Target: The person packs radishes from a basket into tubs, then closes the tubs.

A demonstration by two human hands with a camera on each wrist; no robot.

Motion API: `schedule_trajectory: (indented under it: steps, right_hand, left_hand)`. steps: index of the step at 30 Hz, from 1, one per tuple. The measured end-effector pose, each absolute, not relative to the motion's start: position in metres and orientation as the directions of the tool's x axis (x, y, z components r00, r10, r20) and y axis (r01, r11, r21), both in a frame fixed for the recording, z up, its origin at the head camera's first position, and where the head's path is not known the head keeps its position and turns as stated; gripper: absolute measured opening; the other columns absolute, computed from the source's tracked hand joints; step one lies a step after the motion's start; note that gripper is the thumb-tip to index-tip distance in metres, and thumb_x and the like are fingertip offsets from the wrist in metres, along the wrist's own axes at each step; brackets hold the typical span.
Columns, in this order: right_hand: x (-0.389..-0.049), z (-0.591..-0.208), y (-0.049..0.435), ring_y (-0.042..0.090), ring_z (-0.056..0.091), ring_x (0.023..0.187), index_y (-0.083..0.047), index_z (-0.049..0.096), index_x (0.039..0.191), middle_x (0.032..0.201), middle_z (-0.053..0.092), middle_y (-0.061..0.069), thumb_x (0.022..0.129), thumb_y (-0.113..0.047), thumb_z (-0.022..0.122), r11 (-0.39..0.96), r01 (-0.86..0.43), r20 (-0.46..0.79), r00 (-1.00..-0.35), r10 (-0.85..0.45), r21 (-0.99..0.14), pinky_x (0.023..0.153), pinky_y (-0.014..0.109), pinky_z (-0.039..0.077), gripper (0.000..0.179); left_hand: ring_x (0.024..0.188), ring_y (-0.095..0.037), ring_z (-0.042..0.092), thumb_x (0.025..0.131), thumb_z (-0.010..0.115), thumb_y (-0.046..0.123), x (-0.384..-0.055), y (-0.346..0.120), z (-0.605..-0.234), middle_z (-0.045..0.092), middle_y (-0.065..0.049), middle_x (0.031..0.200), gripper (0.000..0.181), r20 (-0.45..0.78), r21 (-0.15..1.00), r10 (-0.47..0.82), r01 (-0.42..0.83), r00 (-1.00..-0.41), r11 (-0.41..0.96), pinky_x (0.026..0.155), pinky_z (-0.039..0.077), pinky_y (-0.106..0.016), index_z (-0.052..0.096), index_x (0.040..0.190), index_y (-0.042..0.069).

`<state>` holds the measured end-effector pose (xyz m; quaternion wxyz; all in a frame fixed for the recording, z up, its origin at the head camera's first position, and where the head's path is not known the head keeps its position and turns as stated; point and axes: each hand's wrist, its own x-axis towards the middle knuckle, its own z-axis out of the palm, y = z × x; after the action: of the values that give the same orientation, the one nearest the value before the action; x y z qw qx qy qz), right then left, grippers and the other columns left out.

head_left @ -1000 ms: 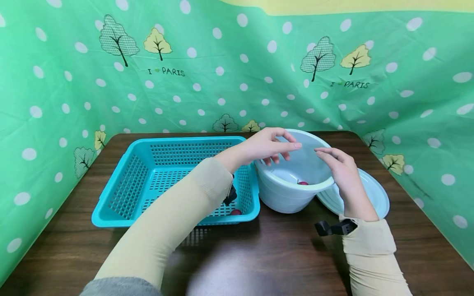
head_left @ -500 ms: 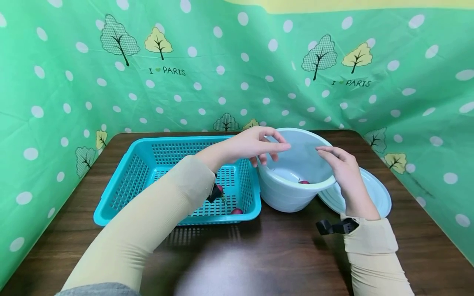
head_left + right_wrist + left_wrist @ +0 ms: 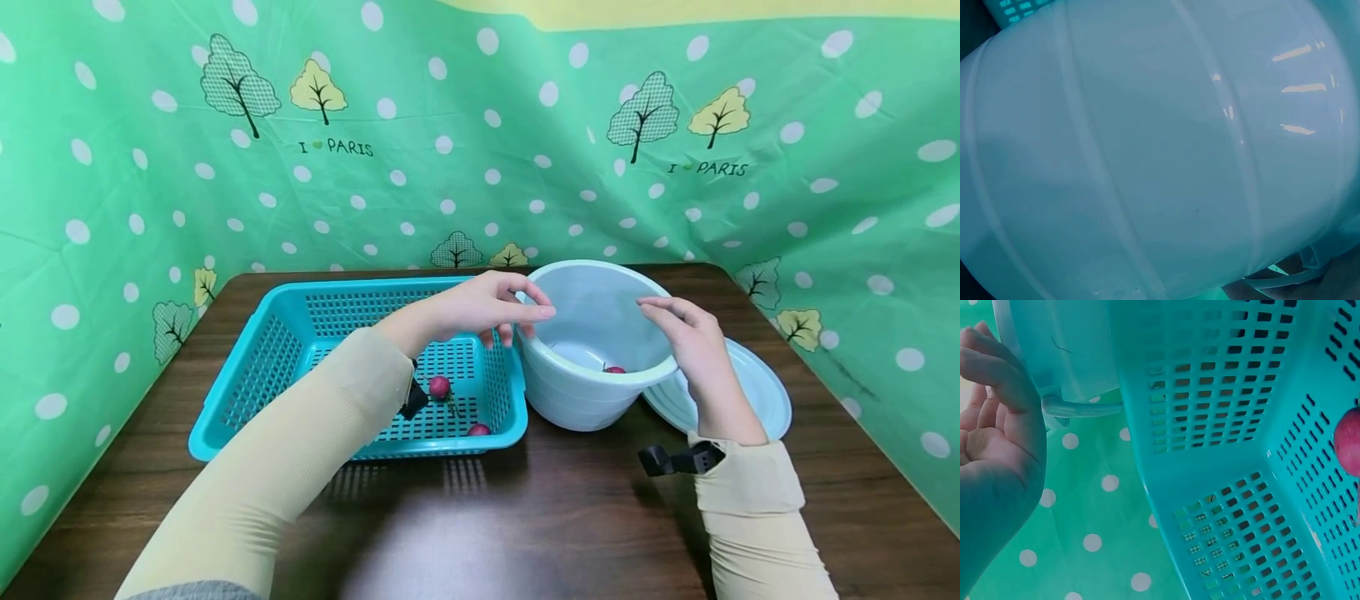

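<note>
My left hand [image 3: 491,304] is over the right end of the turquoise basket [image 3: 247,392], beside the pale blue bucket [image 3: 577,408]. Its fingers are loosely bent and hold nothing. In the left wrist view the left hand [image 3: 997,406] shows next to the bucket's handle [image 3: 1088,409]. A round red radish [image 3: 439,387] with a thin stem lies in the basket, and another radish [image 3: 478,430] is in its near right corner. At the bucket's bottom sits one more radish [image 3: 615,370]. My right hand [image 3: 701,350] is at the bucket's right rim, fingers relaxed, gripping nothing.
A round pale blue lid [image 3: 761,392] lies flat on the dark wooden table [image 3: 585,517], partly behind the right hand. The basket stands close against the bucket's left side. A green dotted cloth [image 3: 480,108] hangs behind the table and at both sides.
My left hand has moved left, from over the bucket's mouth back toward the basket, uncovering the radish in the basket. The right hand has stayed at the bucket's rim.
</note>
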<state>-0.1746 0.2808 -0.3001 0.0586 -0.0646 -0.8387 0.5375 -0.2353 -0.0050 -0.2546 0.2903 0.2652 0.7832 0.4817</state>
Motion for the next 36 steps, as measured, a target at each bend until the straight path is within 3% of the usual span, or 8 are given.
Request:
schedule_trajectory:
  steps: [10,16,29,36]
  right_hand:
    - [-0.175,-0.301,0.281,0.040,0.027,0.145,0.001,0.050,0.141,0.155,0.036,0.022,0.102,-0.040,0.049,0.418,0.034,0.040,-0.985,0.167,-0.908,0.115,0.064,0.023,0.057]
    - [-0.176,-0.303,0.282,0.039,0.027,0.145,0.001,0.050,0.141,0.155,0.036,0.021,0.102,-0.040,0.048,0.415,0.039,0.038,-0.984,0.174,-0.909,0.115,0.064,0.023,0.056]
    - [-0.174,-0.303,0.282,0.039,0.026,0.146,0.000,0.051,0.141,0.155,0.036,0.021,0.102,-0.042,0.048,0.419,0.040,0.035,-0.985,0.170,-0.907,0.115,0.064,0.023,0.057]
    - [-0.175,-0.302,0.282,0.039,0.027,0.145,0.001,0.050,0.141,0.156,0.035,0.021,0.102,-0.042,0.048,0.415,0.036,0.036,-0.986,0.162,-0.909,0.114,0.065,0.023,0.057]
  left_hand:
    - [0.064,-0.021,0.056,0.094,0.066,0.040,-0.237,-0.015,-0.259,0.070,-0.012,0.100,0.030,-0.197,0.913,0.663,0.112,-0.722,0.392,0.056,0.046,-0.029,0.064,0.119,0.023]
    - [0.062,-0.019,0.056,0.094,0.066,0.041,-0.237,-0.024,-0.264,0.068,-0.018,0.105,0.033,-0.207,0.915,0.643,0.086,-0.738,0.393,0.056,0.046,-0.029,0.063,0.119,0.019]
    - [0.062,-0.018,0.057,0.096,0.064,0.039,-0.238,-0.029,-0.275,0.068,-0.017,0.105,0.027,-0.228,0.912,0.634,0.066,-0.739,0.406,0.057,0.046,-0.029,0.063,0.115,0.019]
    - [0.063,-0.018,0.057,0.097,0.063,0.039,-0.239,-0.033,-0.280,0.065,-0.025,0.115,0.027,-0.232,0.912,0.634,0.062,-0.737,0.405,0.055,0.046,-0.027,0.063,0.113,0.017]
